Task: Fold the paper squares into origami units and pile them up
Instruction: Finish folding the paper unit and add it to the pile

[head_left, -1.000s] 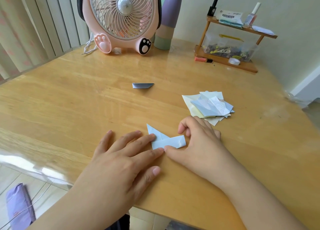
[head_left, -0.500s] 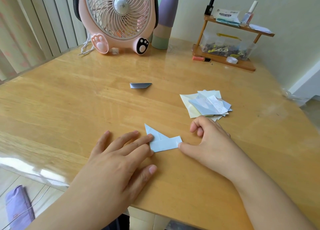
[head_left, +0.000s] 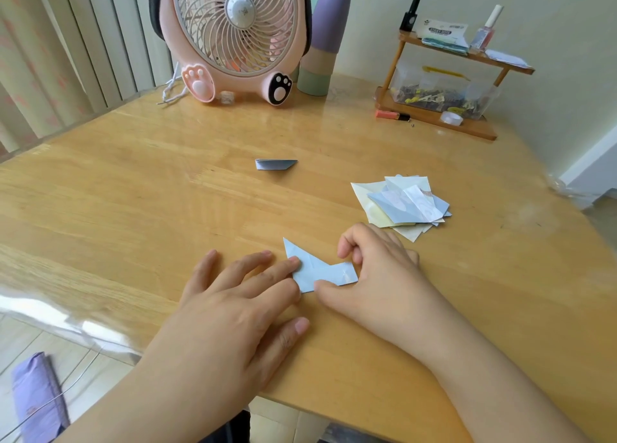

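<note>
Basically pinning the half-folded blue paper flat with left hand fingers straight, right hand pinching its right end on the tabletop.

The bench is pale wood under a glossy clear film. The folded unit is smooth, matt blue paper. The fan looks like shiny pink plastic.

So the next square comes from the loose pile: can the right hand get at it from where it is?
Probably yes. The right hand pinches the folded blue paper, and only bare table separates it from the pile of paper squares just beyond.
</note>
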Motion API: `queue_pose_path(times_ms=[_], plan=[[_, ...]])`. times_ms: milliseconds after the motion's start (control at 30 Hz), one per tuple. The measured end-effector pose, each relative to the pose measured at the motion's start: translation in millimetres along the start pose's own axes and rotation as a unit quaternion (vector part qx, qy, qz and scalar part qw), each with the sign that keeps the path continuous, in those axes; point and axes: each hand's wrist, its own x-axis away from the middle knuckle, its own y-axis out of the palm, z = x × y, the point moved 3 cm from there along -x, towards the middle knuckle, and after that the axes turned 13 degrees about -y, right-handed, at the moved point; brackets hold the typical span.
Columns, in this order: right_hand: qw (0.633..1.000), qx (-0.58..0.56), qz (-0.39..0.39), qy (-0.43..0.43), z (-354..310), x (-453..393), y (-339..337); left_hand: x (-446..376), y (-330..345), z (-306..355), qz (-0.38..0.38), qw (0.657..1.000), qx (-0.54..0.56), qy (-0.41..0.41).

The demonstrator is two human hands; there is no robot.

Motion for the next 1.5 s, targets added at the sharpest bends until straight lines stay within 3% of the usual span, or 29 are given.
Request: queue_pose_path(times_ms=[200, 667, 833, 967, 1133, 1233, 1300, 1433, 1500], plan=[[1.0, 0.004, -0.006, -0.008, -6, -4, 4, 0, 1, 0, 0.0, 1.0, 0.004, -0.003], [0.993, -0.044, -0.019, 0.112, 31, 9, -24, 0, 0, -2, 0.003, 1.0, 0.005, -0.004], [0.996, -0.064, -0.004, 0.055, 34, 11, -25, 0, 1, -3, 0.006, 1.0, 0.016, -0.008], [0.997, -0.056, -0.053, -0.025, 24, 9, -18, 0, 1, -2, 0.0, 1.0, 0.015, -0.017], [0.995, -0.063, -0.062, -0.046, 16, 8, -14, 0, 0, -1, -0.007, 0.999, 0.031, -0.022], [0.993, -0.104, -0.033, -0.055, 14, 9, -17, 0, -3, 0, -0.001, 0.997, 0.072, -0.027], [0.988, -0.141, 0.006, -0.065, 12, 10, -21, -1, -11, 0, 0.042, 0.988, 0.146, -0.039], [0.962, -0.225, 0.124, -0.09, 10, 7, -28, -6, -36, 13, 0.139, 0.954, 0.252, -0.09], [0.947, -0.241, 0.185, -0.105, 11, 6, -31, -13, -43, 26, 0.128, 0.944, 0.289, -0.093]])
